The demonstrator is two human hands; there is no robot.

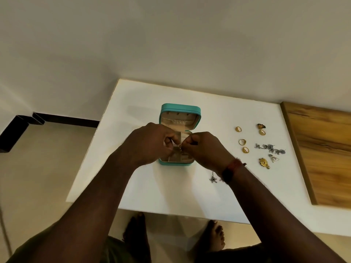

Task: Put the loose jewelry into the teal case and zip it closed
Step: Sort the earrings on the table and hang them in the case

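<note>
The teal case (180, 108) lies open on the white table (171, 190), its beige lining showing. My left hand (150, 143) and my right hand (205, 150) meet over the case's lower half, fingers curled, pinching a small jewelry piece (180, 148) between them. What the piece is I cannot make out. To the right lie several gold rings (242, 141), a silver chain (269, 148), a gold pendant (264, 162) and a clear-stone piece (273, 158). Another silver piece (213, 179) lies beside my right wrist.
A wooden board (322, 152) covers the table's right end. The table's near edge runs just above my bare feet (214, 238) on the floor. A dark baseboard (57, 118) runs along the wall at left.
</note>
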